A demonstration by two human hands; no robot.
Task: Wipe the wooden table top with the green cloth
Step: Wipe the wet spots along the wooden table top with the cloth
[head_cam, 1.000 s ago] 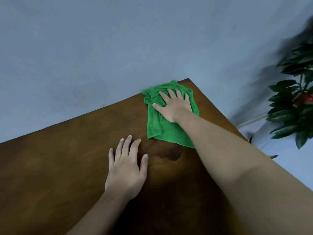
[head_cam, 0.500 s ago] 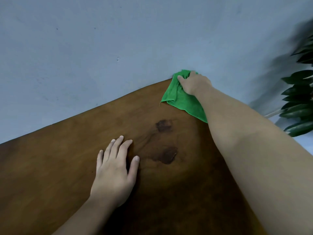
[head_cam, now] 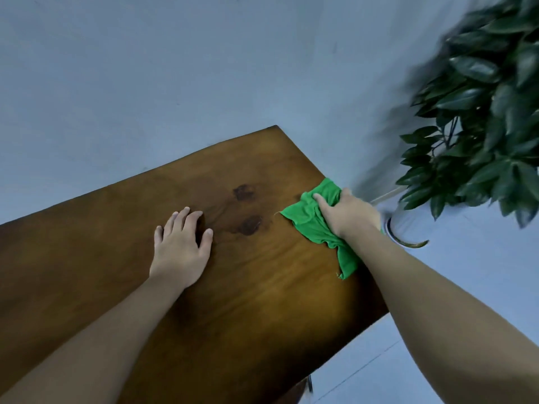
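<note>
Gripping the bunched green cloth (head_cam: 313,220), right hand (head_cam: 348,212) has fingers curled into the fabric at the table's right edge, right of frame centre; cloth is crumpled, soft microfibre-looking, one tail trailing down under the forearm. Left hand (head_cam: 180,246) lies flat, palm down, fingers slightly spread on the wooden table top (head_cam: 262,301), holding nothing. Wood is glossy brown with visible grain and two dark knot patches (head_cam: 246,208) between the hands. Leafy potted plant (head_cam: 481,112) fills the upper right, blurred, dark glossy leaves, just beyond the cloth hand. Pale grey-blue wall (head_cam: 145,83) behind; light floor at lower right.
</note>
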